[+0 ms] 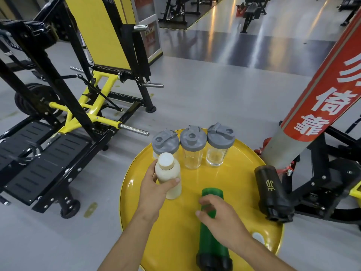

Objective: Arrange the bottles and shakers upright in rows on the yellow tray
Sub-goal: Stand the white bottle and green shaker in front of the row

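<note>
While both hands work over the round yellow tray, little writing can be read: only a gold logo on the black shaker, which looks like "JD" turned on its side, and large white Chinese characters on the red banner wrapped around the pillar at the right.

At the left of the tray, the left hand is closed around the cream bottle, thumb across the front, fingers behind. The bottle is upright with its pale cap on top; whether its base touches the tray I cannot tell. Just behind it, at the far edge, three clear shakers with grey lids stand upright in one row, close beside each other.

Toward the near middle, the green shaker lies on its side, its black lid toward the viewer. The right hand curls over its body, fingers bent around it.

At the right rim, the black shaker also lies on its side, lid toward the near side, partly over the tray's edge.
</note>
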The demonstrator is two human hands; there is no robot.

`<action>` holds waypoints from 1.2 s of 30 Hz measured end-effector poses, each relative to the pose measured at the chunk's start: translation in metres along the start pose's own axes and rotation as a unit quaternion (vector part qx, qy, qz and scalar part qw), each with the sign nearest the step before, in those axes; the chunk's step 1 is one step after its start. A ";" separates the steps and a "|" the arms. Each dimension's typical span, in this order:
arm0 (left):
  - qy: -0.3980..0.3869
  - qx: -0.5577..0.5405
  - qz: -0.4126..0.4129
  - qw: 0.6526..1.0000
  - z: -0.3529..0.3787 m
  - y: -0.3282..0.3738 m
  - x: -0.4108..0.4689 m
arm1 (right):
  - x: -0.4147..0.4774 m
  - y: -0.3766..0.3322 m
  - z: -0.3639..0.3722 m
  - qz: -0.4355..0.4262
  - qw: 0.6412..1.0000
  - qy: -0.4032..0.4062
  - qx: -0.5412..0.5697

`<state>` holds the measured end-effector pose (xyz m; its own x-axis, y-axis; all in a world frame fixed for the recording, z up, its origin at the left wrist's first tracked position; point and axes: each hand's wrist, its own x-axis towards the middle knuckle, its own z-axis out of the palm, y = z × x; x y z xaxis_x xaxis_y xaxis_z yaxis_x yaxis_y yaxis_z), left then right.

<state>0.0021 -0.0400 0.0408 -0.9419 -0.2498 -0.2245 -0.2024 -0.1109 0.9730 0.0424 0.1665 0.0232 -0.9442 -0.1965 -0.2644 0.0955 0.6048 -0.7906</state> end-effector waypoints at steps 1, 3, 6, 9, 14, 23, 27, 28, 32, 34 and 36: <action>0.006 -0.005 -0.002 1.000 0.001 -0.001 0.002 | 0.000 0.001 -0.001 0.001 1.000 0.002 0.002; 0.015 -0.010 -0.002 1.000 0.003 -0.001 0.004 | 0.000 0.003 -0.003 0.001 1.000 0.004 0.005; 0.030 -0.013 -0.007 0.999 0.002 -0.001 0.008 | 0.000 0.004 -0.004 0.000 1.000 0.004 0.004; 0.039 -0.013 -0.007 0.999 0.005 0.001 0.009 | -0.001 0.007 -0.005 0.002 1.000 0.007 0.006; 0.047 -0.004 -0.006 0.999 0.010 0.000 0.009 | 0.001 0.006 -0.005 0.004 1.000 0.007 0.016; 0.033 0.024 -0.002 0.999 0.008 0.000 0.005 | 0.006 0.006 -0.005 -0.003 1.000 -0.002 0.007; 0.034 0.053 0.003 0.998 0.005 -0.004 -0.001 | 0.009 0.008 -0.014 -0.017 1.000 -0.008 -0.020; 0.039 0.055 0.000 0.998 0.003 -0.007 -0.004 | 0.009 0.008 -0.017 -0.021 0.999 -0.009 -0.031; 0.051 0.064 -0.023 0.996 -0.002 -0.017 -0.018 | 0.013 0.011 -0.031 -0.039 0.996 -0.023 -0.074; 0.055 0.064 -0.038 0.996 -0.002 -0.024 -0.026 | 0.015 0.014 -0.038 -0.068 0.991 -0.046 -0.107; 0.058 0.062 -0.053 0.995 0.000 -0.031 -0.032 | 0.017 0.015 -0.045 -0.111 0.978 -0.083 -0.156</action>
<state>0.0389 -0.0286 0.0178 -0.8774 -0.3540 -0.3239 -0.3377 -0.0241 0.9410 0.0133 0.2068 0.0314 -0.8643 -0.4561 -0.2123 -0.2306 0.7342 -0.6385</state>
